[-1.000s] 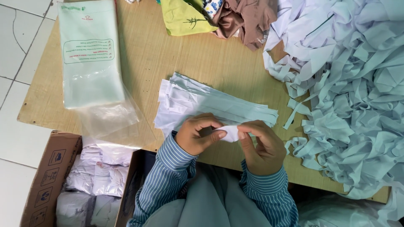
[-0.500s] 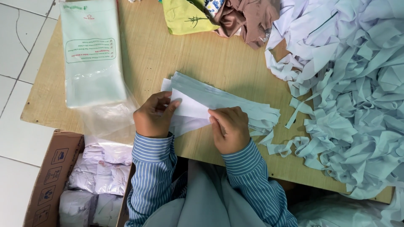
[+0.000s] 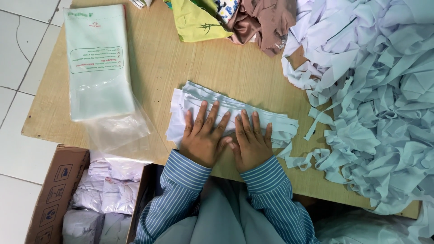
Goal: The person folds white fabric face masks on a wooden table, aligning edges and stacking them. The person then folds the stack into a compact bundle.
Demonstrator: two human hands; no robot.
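Wooden table (image 3: 149,77), both hands flat on fabric stack (image 3: 275,122)

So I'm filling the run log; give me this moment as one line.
left hand: flat on fabric stack | right hand: flat on stack, beside left | strip heap: right | plastic bags: left

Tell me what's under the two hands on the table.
Both the left hand and right hand lie flat on a stack of pale fabric strips, which rests on the wooden table. The strips directly beneath the palms are covered.
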